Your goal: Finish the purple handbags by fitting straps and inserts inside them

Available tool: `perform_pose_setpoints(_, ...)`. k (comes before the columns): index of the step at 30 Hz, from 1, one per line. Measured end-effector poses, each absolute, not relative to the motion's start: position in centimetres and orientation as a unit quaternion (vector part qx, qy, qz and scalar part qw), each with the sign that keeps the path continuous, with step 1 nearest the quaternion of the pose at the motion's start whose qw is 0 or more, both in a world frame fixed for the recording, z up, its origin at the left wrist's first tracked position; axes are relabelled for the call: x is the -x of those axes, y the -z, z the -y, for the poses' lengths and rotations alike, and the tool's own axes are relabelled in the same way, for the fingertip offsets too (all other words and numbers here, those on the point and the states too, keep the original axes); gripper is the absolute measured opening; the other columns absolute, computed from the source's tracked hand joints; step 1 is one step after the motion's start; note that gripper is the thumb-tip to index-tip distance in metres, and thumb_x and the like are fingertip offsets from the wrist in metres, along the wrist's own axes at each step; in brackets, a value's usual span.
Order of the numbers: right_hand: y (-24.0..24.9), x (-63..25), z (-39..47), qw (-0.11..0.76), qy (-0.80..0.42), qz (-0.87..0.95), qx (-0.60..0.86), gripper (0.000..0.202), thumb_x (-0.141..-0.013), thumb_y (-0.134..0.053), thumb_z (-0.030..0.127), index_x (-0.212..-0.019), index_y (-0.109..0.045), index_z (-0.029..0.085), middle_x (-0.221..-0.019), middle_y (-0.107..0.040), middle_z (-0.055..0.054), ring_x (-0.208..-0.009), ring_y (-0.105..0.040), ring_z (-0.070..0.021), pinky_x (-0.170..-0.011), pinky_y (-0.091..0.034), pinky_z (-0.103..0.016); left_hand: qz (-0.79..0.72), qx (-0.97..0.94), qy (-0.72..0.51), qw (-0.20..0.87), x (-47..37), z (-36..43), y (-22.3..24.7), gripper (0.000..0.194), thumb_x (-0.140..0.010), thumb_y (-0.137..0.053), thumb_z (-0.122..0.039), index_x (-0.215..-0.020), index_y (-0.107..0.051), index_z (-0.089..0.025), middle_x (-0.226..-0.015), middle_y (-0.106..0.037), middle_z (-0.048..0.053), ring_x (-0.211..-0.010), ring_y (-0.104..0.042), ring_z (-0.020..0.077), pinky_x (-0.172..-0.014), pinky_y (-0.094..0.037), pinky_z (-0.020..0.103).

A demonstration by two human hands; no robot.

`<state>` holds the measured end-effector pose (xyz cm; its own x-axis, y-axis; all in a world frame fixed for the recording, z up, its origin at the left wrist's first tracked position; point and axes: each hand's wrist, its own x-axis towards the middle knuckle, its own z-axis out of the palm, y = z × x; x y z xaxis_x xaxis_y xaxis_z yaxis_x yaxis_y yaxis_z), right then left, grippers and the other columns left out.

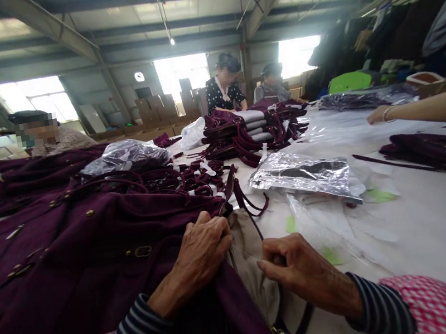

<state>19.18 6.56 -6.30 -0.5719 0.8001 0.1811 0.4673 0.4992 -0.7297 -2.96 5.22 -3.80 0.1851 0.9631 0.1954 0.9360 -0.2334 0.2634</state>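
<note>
In front of me lies a purple fabric bag [150, 218] with brass-coloured hardware, a small buckle and a zipper along its opening. Its beige lining [249, 253] shows on the right side. My left hand [206, 248] is closed on the bag's edge beside the zipper. A faint pale thread [247, 252] runs from there to my right hand [302, 267], whose fingers are pinched together on its end, over the lining. What lies inside the right fist is hidden.
Purple straps [178, 179] are heaped behind the bag, near a stack of purple bags [238, 130]. Clear plastic packages [304, 171] lie on the white table [441, 234]. A co-worker's arm [429, 105] reaches in from the right. Other people stand across the table.
</note>
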Motion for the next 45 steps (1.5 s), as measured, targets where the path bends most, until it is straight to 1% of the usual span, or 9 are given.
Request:
perform_pose_setpoints(7,6.6,-18.8,-6.6,0.275,-0.326,0.82,0.382,0.022,-0.08,-0.062,0.016,-0.061,-0.052,0.016,-0.054,-0.047,0.006,-0.053,-0.043,-0.0074,-0.053,-0.026,-0.023,-0.623,-0.773,-0.12,0.027,2.7,-5.4,3.6,0.012,-0.097,-0.053,-0.025,-0.086,-0.058,-0.023,-0.085,-0.06,-0.002,-0.089,-0.054,0.0214,-0.076,-0.03,0.037)
perform_pose_setpoints(11,6.7,-18.4,-6.6,0.286,-0.322,0.815,0.386,0.021,-0.078,-0.062,0.014,-0.06,-0.052,0.016,-0.054,-0.047,0.005,-0.053,-0.045,-0.0072,-0.053,-0.026,-0.023,-0.622,-0.773,-0.127,0.025,2.9,-5.5,3.9,0.013,-0.097,-0.053,-0.027,-0.086,-0.059,-0.023,-0.086,-0.061,-0.002,-0.088,-0.055,0.0211,-0.077,-0.03,0.036)
perform_pose_setpoints(15,6.7,-18.1,-6.5,0.298,-0.334,0.807,0.384,0.02,-0.075,-0.062,0.013,-0.059,-0.051,0.016,-0.052,-0.045,0.006,-0.051,-0.042,-0.0064,-0.052,-0.025,-0.022,-0.624,-0.77,-0.134,0.025,3.1,-5.6,4.1,0.014,-0.097,-0.054,-0.029,-0.085,-0.059,-0.023,-0.085,-0.06,-0.002,-0.088,-0.056,0.021,-0.076,-0.031,0.036)
perform_pose_setpoints(24,6.7,-18.3,-6.6,0.317,-0.344,0.791,0.394,0.021,-0.077,-0.063,0.014,-0.059,-0.051,0.016,-0.053,-0.045,0.006,-0.052,-0.041,-0.0066,-0.052,-0.025,-0.022,-0.63,-0.763,-0.138,0.036,3.0,-5.8,4.0,0.012,-0.095,-0.056,-0.027,-0.084,-0.06,-0.023,-0.085,-0.061,-0.001,-0.089,-0.057,0.0213,-0.077,-0.031,0.036)
perform_pose_setpoints(32,7.0,-18.4,-6.1,0.298,-0.355,0.798,0.385,0.019,-0.077,-0.061,0.014,-0.06,-0.053,0.016,-0.052,-0.048,0.006,-0.051,-0.043,-0.0066,-0.05,-0.026,-0.021,-0.634,-0.76,-0.138,0.037,2.9,-5.7,3.8,0.013,-0.095,-0.055,-0.027,-0.083,-0.06,-0.023,-0.084,-0.061,-0.001,-0.089,-0.057,0.0214,-0.077,-0.031,0.036)
perform_pose_setpoints(45,6.8,-18.2,-5.9,0.298,-0.359,0.797,0.384,0.022,-0.077,-0.062,0.013,-0.058,-0.052,0.016,-0.051,-0.044,0.006,-0.05,-0.041,-0.0068,-0.05,-0.026,-0.021,-0.633,-0.761,-0.134,0.038,2.8,-5.6,3.6,0.016,-0.096,-0.052,-0.028,-0.083,-0.06,-0.023,-0.085,-0.062,0.0,-0.089,-0.057,0.0221,-0.077,-0.031,0.037)
